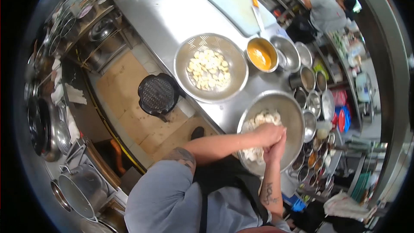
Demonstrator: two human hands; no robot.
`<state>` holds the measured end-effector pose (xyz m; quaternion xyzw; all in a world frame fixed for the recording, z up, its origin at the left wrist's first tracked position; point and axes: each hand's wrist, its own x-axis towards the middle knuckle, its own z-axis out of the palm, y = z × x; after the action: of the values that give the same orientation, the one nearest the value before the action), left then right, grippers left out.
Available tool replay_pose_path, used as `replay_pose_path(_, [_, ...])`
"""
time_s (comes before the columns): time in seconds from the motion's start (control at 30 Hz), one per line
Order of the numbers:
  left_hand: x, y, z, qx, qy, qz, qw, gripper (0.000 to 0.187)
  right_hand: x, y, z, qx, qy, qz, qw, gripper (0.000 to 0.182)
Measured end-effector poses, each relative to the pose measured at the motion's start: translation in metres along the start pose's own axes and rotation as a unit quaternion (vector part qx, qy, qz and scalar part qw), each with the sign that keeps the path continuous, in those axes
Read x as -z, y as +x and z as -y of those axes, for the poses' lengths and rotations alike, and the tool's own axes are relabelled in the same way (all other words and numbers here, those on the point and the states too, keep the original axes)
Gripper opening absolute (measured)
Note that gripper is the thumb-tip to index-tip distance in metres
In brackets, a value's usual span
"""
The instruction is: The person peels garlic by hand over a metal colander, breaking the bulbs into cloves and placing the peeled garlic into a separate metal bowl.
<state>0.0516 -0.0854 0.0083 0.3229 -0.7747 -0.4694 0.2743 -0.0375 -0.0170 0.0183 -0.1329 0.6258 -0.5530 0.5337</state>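
Observation:
Both of my hands meet over a large steel bowl (294, 140) that holds pale, whitish pieces of food (254, 154). My left hand (269, 135) and my right hand (276, 149) press against each other with closed fingers; whatever lies between them is hidden. Farther along the counter, a perforated steel bowl (183, 49) contains several pale yellow chunks (209, 70). Next to it stands a pan of orange sauce (261, 55).
A knife with an orange handle (254, 1) lies across a pale cutting board (235, 6). Several metal bowls and pots (302, 78) crowd the counter's right side. A black stool (158, 95) stands on the floor. Another person (326, 14) is at the upper right.

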Motion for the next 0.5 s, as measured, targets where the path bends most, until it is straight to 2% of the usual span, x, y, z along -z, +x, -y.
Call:
replay_pose_path(0.07, [0.006, -0.002, -0.002, -0.035, -0.054, -0.009, 0.998, 0.023, 0.006, 0.001, 0.002, -0.011, 0.023, 0.011, 1.0, 0.044])
replay_pose_path(0.2, [-0.016, 0.015, 0.022, -0.11, -0.066, -0.13, 0.983, 0.018, 0.018, 0.001, -0.001, 0.02, 0.039, 0.035, 0.998, 0.039])
replay_pose_path(0.27, [0.007, 0.016, 0.005, 0.003, -0.063, -0.019, 0.998, 0.018, 0.027, 0.008, -0.008, 0.052, 0.067, 0.074, 0.994, 0.034])
replay_pose_path(0.33, [-0.002, 0.016, 0.027, 0.057, -0.193, -0.033, 0.979, 0.018, 0.03, 0.007, -0.007, 0.083, 0.061, 0.1, 0.99, 0.034])
replay_pose_path(0.4, [0.013, 0.016, 0.016, 0.267, -0.281, 0.045, 0.921, 0.021, 0.027, 0.001, -0.002, 0.116, 0.044, 0.086, 0.989, 0.033])
replay_pose_path(0.5, [0.011, -0.001, 0.028, 0.096, -0.063, 0.039, 0.993, 0.035, 0.042, 0.005, -0.003, 0.12, 0.007, 0.056, 0.991, 0.031])
